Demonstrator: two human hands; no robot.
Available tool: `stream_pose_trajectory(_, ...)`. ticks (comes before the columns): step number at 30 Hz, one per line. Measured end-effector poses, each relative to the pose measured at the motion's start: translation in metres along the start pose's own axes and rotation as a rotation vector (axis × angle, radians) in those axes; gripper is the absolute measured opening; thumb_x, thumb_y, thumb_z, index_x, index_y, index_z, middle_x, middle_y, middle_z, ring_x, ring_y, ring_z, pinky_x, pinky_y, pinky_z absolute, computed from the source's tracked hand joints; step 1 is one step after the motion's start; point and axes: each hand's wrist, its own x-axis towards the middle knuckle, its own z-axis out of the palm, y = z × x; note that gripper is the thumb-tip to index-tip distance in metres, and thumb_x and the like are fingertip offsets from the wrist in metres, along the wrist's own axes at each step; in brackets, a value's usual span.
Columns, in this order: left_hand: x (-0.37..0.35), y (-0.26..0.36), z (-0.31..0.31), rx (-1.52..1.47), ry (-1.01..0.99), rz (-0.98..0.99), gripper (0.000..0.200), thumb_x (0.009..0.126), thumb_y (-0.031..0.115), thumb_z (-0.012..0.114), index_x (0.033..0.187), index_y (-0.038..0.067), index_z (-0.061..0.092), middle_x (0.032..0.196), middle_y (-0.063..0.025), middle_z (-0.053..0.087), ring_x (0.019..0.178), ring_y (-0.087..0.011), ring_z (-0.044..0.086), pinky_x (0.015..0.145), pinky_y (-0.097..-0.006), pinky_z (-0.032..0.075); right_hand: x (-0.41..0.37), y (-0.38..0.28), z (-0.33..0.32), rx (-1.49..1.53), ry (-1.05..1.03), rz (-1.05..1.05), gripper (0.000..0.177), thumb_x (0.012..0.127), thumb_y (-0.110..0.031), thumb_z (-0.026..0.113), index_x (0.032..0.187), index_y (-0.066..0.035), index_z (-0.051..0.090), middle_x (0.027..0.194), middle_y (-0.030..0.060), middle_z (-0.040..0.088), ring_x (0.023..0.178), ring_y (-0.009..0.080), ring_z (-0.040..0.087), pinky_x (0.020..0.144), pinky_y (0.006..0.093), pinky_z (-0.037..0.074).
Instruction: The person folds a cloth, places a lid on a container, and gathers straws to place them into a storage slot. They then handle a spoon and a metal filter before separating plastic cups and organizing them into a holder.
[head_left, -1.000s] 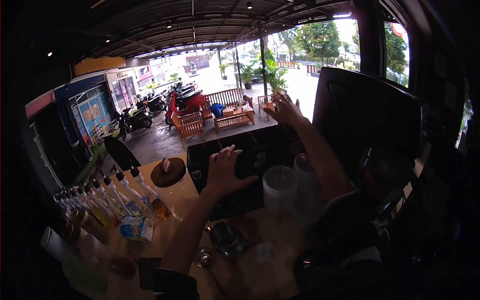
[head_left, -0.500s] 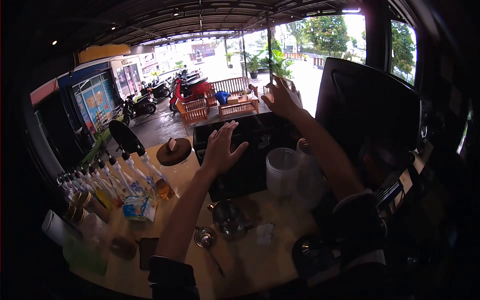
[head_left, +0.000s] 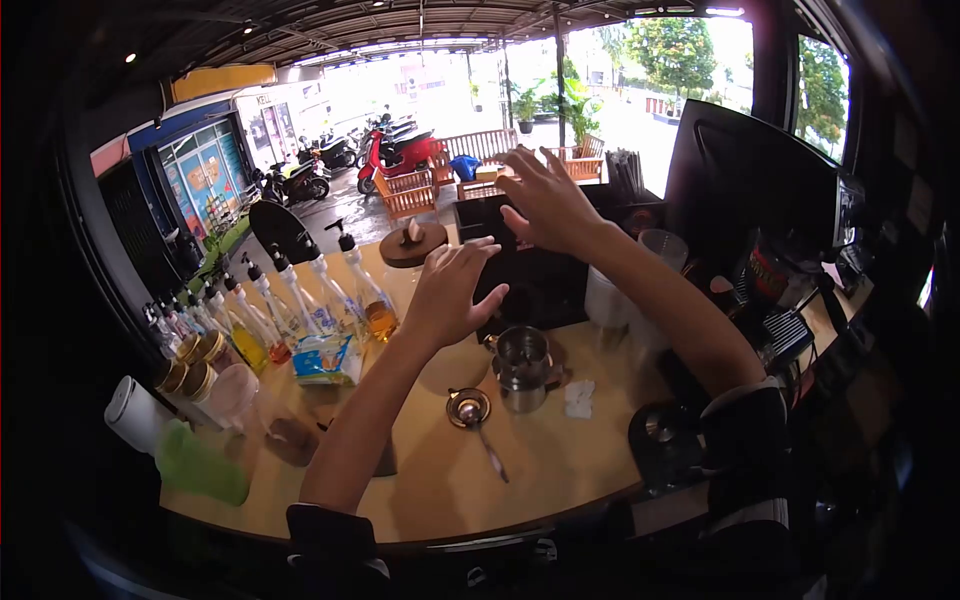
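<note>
My left hand (head_left: 448,298) is raised over the wooden counter (head_left: 440,500), fingers stretched and thumb apart, holding nothing. Higher and further right, my right hand (head_left: 552,208) is also empty, its fingers spread and slightly bent. Behind both hands stands a black box (head_left: 545,290). Below them on the counter is a metal pitcher (head_left: 523,375). To its left lies a small round metal strainer (head_left: 467,405), with a spoon (head_left: 492,455) resting at it. A crumpled white tissue (head_left: 579,398) lies right of the pitcher. A round wooden lid (head_left: 415,246) is just beyond my left hand.
Several pump bottles (head_left: 375,305) line the left side, with a blue tissue pack (head_left: 326,360) and jars (head_left: 238,395) in front. Clear plastic cups (head_left: 607,300) stand under my right forearm. A dark monitor (head_left: 750,190) rises at right. Wooden benches (head_left: 408,195) and a red scooter (head_left: 395,160) are outside.
My right hand has moved left and lower, nearer my left hand. The camera view has shifted, so the counter items appear further right and higher. Both hands stay empty.
</note>
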Motion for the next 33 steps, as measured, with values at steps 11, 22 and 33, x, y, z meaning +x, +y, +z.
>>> stream_pose_trajectory(11,-0.144,-0.009,-0.039,-0.297,-0.246,-0.228,0.058,0.083,0.037,0.062,0.127,0.002,0.045,0.134,-0.0184,0.044,0.124,-0.0342,0.043,0.103,-0.0416,0.035,-0.050,-0.164,-0.033,0.368,-0.099,0.015,0.025,0.076,-0.018,0.064,0.096,-0.005,0.056,0.122,0.0136,0.048,0.116,0.0310,0.046,0.098,0.0453,0.036)
stream_pose_trajectory(22,-0.274,-0.004,-0.060,-0.380,-0.227,-0.580,0.051,0.077,0.027,0.069,0.117,0.001,0.052,0.125,-0.0148,0.049,0.116,-0.0331,0.049,0.097,-0.0397,0.040,-0.161,-0.247,0.016,0.851,-0.243,0.513,0.022,0.076,-0.010,0.066,0.096,-0.003,0.058,0.110,0.0131,0.054,0.104,0.0294,0.055,0.088,0.0367,0.045)
stream_pose_trajectory(33,-0.316,-0.005,-0.021,-0.084,-0.069,-0.603,0.025,0.077,0.021,0.067,0.095,0.004,0.065,0.105,-0.0108,0.063,0.102,-0.0302,0.055,0.088,-0.0411,0.042,-0.198,-0.262,0.023,0.906,-0.263,0.607,0.023,0.072,-0.007,0.069,0.092,-0.003,0.058,0.104,0.0120,0.053,0.099,0.0290,0.055,0.085,0.0355,0.045)
